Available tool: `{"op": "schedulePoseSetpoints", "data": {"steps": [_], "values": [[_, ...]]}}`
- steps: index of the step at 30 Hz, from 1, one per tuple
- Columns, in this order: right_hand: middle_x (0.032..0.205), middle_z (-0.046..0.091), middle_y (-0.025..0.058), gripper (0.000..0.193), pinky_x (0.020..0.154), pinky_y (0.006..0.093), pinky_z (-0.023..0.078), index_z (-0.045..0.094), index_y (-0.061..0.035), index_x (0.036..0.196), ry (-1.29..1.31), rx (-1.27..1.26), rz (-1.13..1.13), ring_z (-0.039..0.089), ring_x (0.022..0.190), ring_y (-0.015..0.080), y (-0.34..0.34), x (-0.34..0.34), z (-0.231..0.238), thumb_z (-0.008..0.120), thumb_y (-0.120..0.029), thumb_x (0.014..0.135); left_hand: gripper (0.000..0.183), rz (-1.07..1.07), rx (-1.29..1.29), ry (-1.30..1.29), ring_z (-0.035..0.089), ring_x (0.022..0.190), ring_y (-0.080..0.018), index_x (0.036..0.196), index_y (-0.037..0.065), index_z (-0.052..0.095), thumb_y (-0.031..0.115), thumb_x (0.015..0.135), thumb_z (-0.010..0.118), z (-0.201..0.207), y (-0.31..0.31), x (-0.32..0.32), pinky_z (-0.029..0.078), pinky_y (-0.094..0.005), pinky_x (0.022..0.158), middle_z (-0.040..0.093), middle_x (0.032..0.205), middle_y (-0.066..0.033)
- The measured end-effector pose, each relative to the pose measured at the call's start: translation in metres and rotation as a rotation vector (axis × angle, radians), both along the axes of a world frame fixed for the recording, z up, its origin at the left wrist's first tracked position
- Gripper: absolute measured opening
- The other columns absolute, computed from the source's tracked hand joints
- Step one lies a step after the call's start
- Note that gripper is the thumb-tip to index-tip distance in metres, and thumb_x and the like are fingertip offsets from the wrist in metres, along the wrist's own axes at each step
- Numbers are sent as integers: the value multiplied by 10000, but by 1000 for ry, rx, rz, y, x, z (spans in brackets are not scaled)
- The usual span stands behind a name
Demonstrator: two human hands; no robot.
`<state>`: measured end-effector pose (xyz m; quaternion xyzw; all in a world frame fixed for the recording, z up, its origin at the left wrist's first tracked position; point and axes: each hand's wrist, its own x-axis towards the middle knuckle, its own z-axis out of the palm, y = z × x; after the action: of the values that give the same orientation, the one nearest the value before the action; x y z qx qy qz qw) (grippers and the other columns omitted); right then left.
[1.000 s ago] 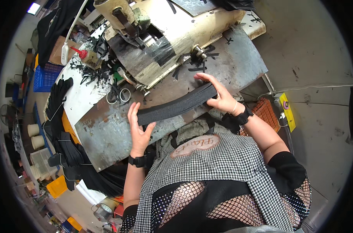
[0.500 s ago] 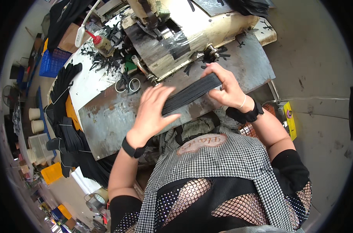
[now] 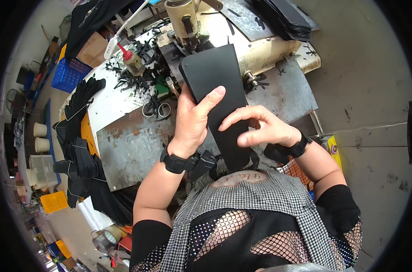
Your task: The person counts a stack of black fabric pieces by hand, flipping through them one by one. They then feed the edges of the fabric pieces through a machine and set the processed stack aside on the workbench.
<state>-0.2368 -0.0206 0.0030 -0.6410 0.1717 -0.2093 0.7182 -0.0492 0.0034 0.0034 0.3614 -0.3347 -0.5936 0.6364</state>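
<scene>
A stack of flat black rectangular pieces with rounded corners (image 3: 214,68) is tilted up in front of me, its broad face toward me. My left hand (image 3: 192,115) grips its left edge, thumb lying on the face and the other fingers hidden behind. My right hand (image 3: 262,127) is at the lower right of the stack. Its index finger reaches over the black face, with the thumb apart below it; nothing is pinched between them. Beyond the stack stands a cream-coloured machine (image 3: 182,22), partly covered by it.
White-handled scissors (image 3: 157,109) lie on the worn metal tabletop (image 3: 129,149). Left of the machine are a red-tipped bottle (image 3: 132,61) and black scraps (image 3: 124,80). Another black stack (image 3: 285,22) rests at the far right. Bundled black pieces (image 3: 81,156) hang along the left edge.
The black stack has turned from edge-on to face-on and now stands lengthwise before me. My left hand has taken hold of its left side; my right hand has let go of its end and moved lower.
</scene>
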Motion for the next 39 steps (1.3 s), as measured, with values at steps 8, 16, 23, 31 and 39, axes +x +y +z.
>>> {"op": "schedulePoseSetpoints", "data": {"steps": [8, 16, 23, 31, 39], "values": [[741, 670, 73, 695, 720, 223, 483, 697, 13, 775, 205, 327, -124, 602, 720, 113, 1, -3, -8, 311, -526, 982, 837, -264, -310, -380, 420, 1289, -216, 1447, 39, 284, -5, 733, 720, 5, 1, 40, 335, -342, 1076, 418, 1398, -122], [1020, 676, 113, 782, 807, 316, 544, 587, -73, 1177, 42, 944, -249, 664, 929, 189, 5, 5, -17, 286, -733, 884, 738, -429, -653, -1162, 482, 1244, -388, 1251, 124, 594, -155, 569, 550, 17, 32, 24, 393, -406, 1055, 443, 1396, -212], [1019, 667, 72, 418, 721, 236, 546, 605, -36, 1114, 127, 882, -35, 659, 840, 131, 12, -14, -19, 577, -403, 916, 648, -418, -741, -1224, 517, 1197, -388, 1168, 188, 663, -94, 592, 572, -6, 33, 14, 395, -463, 1054, 479, 1362, -206], [902, 676, 50, 360, 705, 221, 491, 651, -4, 1038, 147, 633, -212, 618, 799, 92, 27, -15, -28, 630, -335, 897, 534, -480, -760, -1144, 501, 1213, -410, 1098, 149, 687, -58, 611, 613, -3, 21, 20, 389, -466, 1044, 516, 1331, -200], [1064, 626, 60, 456, 838, 253, 468, 549, 1, 1206, 105, 467, -173, 572, 962, 114, 25, -12, -9, 621, -338, 909, 748, -687, -321, -669, 437, 1288, -271, 1331, -31, 415, 275, 697, 667, 20, 3, 38, 317, -364, 1067, 462, 1372, -194]]}}
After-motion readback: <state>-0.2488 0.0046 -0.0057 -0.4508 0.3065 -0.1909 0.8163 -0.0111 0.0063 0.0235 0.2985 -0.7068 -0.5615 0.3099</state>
